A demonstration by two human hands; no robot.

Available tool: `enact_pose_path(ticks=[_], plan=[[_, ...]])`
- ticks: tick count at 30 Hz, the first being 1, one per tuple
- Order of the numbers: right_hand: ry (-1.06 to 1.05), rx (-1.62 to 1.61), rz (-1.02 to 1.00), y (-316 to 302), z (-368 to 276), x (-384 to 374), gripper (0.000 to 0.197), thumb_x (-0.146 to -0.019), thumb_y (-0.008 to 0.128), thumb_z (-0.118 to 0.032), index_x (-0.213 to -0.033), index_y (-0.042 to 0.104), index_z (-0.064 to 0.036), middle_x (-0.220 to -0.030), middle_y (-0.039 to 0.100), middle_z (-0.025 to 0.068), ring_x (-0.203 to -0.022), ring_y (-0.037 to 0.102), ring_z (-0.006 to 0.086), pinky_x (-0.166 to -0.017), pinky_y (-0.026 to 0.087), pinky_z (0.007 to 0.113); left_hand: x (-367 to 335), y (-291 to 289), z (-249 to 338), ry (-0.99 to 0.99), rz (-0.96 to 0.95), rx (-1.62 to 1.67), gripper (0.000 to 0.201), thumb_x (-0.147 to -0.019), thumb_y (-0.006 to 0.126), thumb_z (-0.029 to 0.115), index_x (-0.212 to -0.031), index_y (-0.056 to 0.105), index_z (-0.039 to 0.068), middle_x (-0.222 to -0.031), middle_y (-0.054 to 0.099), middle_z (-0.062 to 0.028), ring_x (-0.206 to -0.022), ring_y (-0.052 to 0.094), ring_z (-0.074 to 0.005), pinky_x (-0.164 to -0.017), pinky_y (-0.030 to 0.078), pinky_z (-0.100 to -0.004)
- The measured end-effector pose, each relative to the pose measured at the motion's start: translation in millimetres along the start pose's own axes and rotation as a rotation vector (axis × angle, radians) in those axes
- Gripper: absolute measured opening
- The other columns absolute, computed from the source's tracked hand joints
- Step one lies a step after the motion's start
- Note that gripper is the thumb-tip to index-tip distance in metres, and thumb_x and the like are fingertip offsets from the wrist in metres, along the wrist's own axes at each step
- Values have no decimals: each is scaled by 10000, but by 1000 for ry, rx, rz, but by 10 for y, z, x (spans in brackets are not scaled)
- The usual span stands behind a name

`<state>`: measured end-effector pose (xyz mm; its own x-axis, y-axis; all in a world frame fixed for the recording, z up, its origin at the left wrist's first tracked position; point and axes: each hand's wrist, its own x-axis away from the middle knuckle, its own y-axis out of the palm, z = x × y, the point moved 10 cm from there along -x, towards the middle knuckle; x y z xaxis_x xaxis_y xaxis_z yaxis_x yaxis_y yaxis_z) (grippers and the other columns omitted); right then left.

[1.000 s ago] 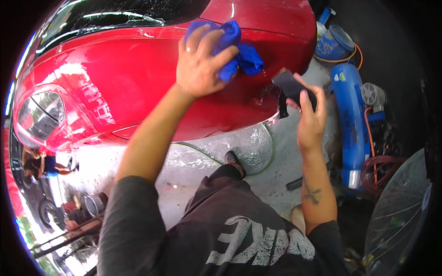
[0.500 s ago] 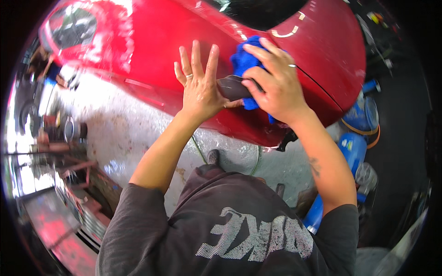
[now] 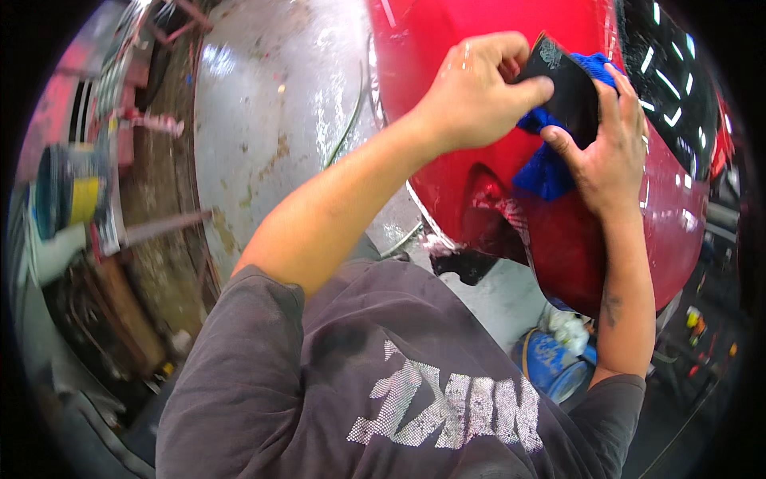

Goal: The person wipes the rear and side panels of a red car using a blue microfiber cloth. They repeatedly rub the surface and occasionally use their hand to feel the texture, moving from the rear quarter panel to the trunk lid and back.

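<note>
Over the red car body (image 3: 471, 20), my left hand (image 3: 475, 92) has its fingers curled at the left edge of a dark sheet that looks like sandpaper (image 3: 570, 100). Its thumb lies across the sheet's face. My right hand (image 3: 610, 164) grips the other side of the sheet together with a crumpled blue cloth (image 3: 546, 174). Parts of the cloth show above and below the sheet; the rest is hidden behind it and the fingers. Pale grey marks show near the sheet's upper corner.
Below the hands, the car's lower edge has a ragged dark opening (image 3: 471, 267). Dark glass (image 3: 666, 80) lies at the upper right. A blue drum (image 3: 550, 363) stands near my right arm. A hose (image 3: 347, 132) crosses the wet floor (image 3: 255, 104); metal stands and a bucket (image 3: 72, 188) are at the left.
My left hand was spread flat on the car and now closes on the sheet's edge. My view has turned, and the sheet is now raised in front of the cloth.
</note>
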<state>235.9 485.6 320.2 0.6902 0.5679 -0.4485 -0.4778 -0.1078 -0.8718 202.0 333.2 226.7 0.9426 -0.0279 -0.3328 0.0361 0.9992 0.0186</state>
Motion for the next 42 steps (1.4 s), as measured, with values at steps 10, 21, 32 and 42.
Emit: enact_pose_path(ticks=[10,21,32,42], plan=[[-465,109,-205,206,-336,-23,590,-772,670,-135,-1356,690,-219,-1737,403,33,-1616,314,395,-1307,249,600,2196,-799,-1548,-500,386,-203,236,-844,718,92,-788,491,54,-697,502,-6,-661,487,-111,-595,409,-346],[-669,94,-293,363,-646,296,360,-728,893,-197,-1040,738,-107,-1296,705,82,-1283,635,331,-1031,502,504,2881,849,-2229,-502,686,-294,586,-1023,583,142,-1555,437,-52,-1544,477,-326,-1456,469,-477,-1213,394,-524],[-886,-352,-521,377,-1164,598,361,-491,802,-149,-814,650,-101,-1082,705,109,-1075,685,370,-834,533,499,2972,1353,-1617,-808,327,-57,989,-1120,384,615,-1692,16,-104,-1777,22,-336,-1681,-21,-407,-1354,3,-498],[-766,-378,-572,570,-1133,356,380,-483,823,-150,-818,657,-86,-1066,719,125,-1101,690,429,-900,556,533,2758,750,-2818,-783,450,124,1068,-1089,320,726,-1680,65,-126,-1772,33,-347,-1679,27,-404,-1363,61,-447]])
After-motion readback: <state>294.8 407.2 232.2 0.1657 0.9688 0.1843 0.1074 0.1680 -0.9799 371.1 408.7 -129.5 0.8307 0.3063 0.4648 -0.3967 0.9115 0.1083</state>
